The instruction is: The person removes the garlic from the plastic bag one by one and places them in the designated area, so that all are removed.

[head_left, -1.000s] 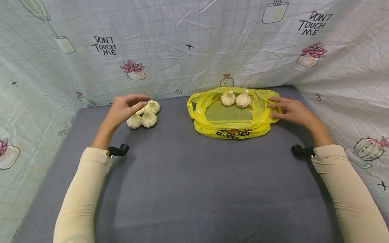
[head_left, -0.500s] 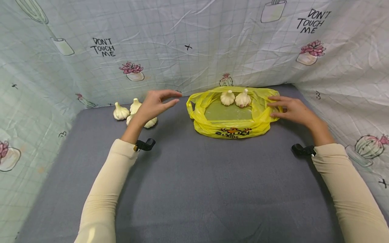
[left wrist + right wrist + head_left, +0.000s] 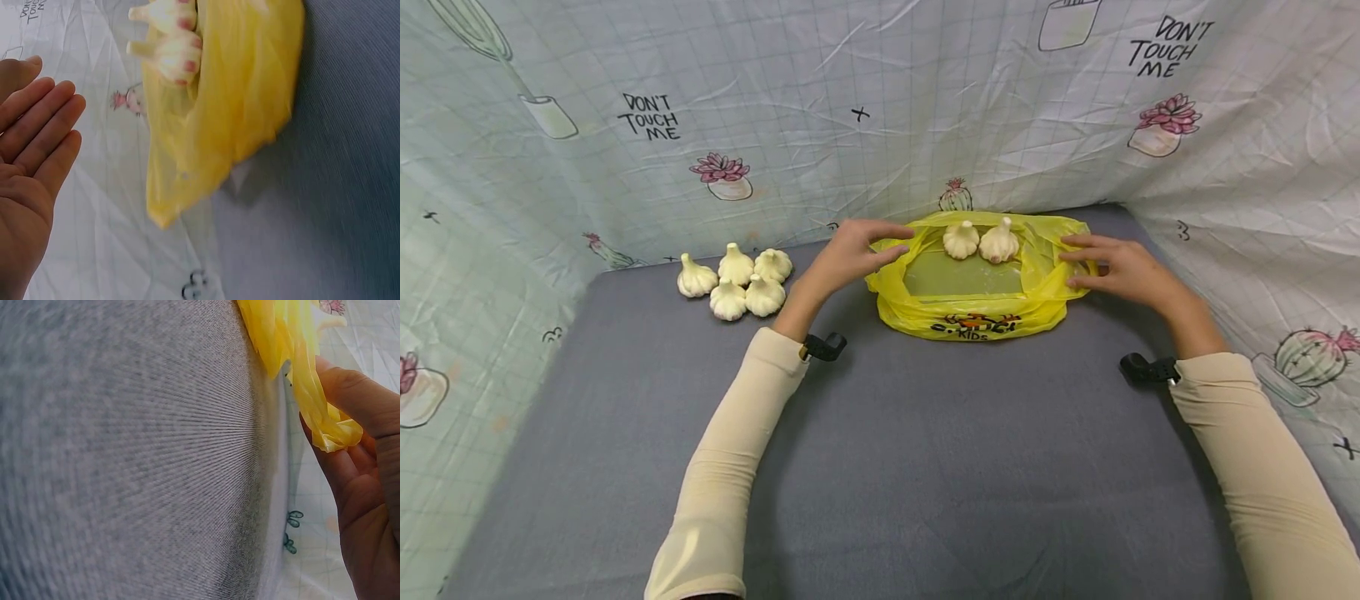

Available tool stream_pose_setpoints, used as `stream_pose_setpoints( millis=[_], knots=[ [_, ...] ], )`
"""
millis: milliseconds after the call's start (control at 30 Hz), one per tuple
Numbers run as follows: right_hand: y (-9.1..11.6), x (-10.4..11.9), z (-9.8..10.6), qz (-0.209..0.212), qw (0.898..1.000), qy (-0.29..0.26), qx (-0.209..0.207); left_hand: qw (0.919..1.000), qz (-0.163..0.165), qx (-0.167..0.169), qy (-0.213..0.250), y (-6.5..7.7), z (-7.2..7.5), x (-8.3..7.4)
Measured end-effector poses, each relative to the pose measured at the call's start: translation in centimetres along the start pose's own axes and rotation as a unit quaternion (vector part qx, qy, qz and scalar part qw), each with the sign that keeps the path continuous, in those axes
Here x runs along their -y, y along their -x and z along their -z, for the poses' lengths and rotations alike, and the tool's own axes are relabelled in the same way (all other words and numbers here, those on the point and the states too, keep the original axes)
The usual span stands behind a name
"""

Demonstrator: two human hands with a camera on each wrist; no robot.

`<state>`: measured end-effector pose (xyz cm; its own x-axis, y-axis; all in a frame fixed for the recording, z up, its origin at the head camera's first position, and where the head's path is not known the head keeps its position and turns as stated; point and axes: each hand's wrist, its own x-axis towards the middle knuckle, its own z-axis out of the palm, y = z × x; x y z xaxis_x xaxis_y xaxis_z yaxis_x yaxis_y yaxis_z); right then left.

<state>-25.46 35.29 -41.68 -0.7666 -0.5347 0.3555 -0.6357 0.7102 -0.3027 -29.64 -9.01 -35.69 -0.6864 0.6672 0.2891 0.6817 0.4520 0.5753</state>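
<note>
A yellow plastic bag [image 3: 973,321] lies on the table with its mouth spread wide. At the back of its opening are two garlic bulbs [image 3: 961,241], whose stems point toward the curtain in the left wrist view. My left hand [image 3: 855,254] hovers at the bag's left handle, holding nothing; its fingers [image 3: 53,128] are extended and apart from the plastic in the left wrist view. At the opposite end, my right hand [image 3: 1123,271] holds the bag's right handle [image 3: 312,406] between thumb and fingers. Several more garlic bulbs [image 3: 736,264] are grouped on the table to the left.
The table [image 3: 925,467] has a dark grey cloth cover. Behind and along both sides hangs a pale curtain [image 3: 805,100] printed with plants and words. A black wrist mount [image 3: 823,346] sticks out from the left sleeve, and another mount [image 3: 1148,369] from the right.
My left hand has moved right, from over the loose garlic bulbs to the bag's left end, uncovering those bulbs. My right hand stays at the bag's right handle.
</note>
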Motion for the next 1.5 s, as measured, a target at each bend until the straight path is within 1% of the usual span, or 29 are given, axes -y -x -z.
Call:
stream_pose_setpoints(
  millis=[133, 300, 367, 467, 533, 667, 833, 900, 1067, 1267, 1400, 1500],
  knots=[
    [0.0, 0.0, -0.1, 0.000, 1.000, 0.004, 0.002, 0.9998, 0.006, 0.001, 0.018, -1.6, -1.3, -0.2],
    [0.1, 0.0, -0.2, 0.003, 1.000, 0.004, 0.001, 0.9972, 0.020, 0.000, 0.072, -3.0, -2.6, -0.3],
    [0.0, 0.0, -0.2, 0.005, 1.000, 0.002, 0.000, 0.9962, 0.024, 0.001, 0.084, -3.5, -3.0, -0.3],
    [0.0, 0.0, -0.2, 0.007, 1.000, -0.001, -0.001, 0.9957, 0.031, 0.004, 0.087, -4.3, -3.5, -0.2],
    [0.0, 0.0, -0.2, 0.007, 1.000, 0.000, 0.000, 0.9960, 0.039, 0.007, 0.080, -4.9, -3.8, -0.2],
    [0.1, 0.1, -0.3, 0.002, 1.000, 0.002, 0.006, 0.9953, 0.062, 0.014, 0.074, -6.1, -4.4, 0.2],
    [0.1, 0.1, -0.3, -0.006, 1.000, -0.001, 0.011, 0.9911, 0.091, 0.019, 0.096, -7.8, -5.2, 0.7],
    [0.0, 0.0, -0.3, -0.010, 1.000, -0.002, 0.014, 0.9893, 0.101, 0.026, 0.101, -8.4, -5.4, 0.9],
    [0.0, 0.1, -0.2, -0.013, 1.000, 0.002, 0.013, 0.9864, 0.115, 0.041, 0.109, -9.9, -6.0, 1.4],
    [-0.1, 0.2, -0.2, -0.006, 1.000, 0.003, 0.008, 0.9845, 0.132, 0.037, 0.110, -11.1, -6.2, 1.6],
    [-0.2, 0.2, -0.2, -0.004, 1.000, 0.006, 0.011, 0.9851, 0.128, 0.034, 0.110, -11.5, -6.5, 1.5],
    [-0.3, 0.3, -0.2, -0.004, 1.000, 0.007, 0.016, 0.9838, 0.129, 0.034, 0.120, -11.6, -6.9, 1.5]
  ],
)
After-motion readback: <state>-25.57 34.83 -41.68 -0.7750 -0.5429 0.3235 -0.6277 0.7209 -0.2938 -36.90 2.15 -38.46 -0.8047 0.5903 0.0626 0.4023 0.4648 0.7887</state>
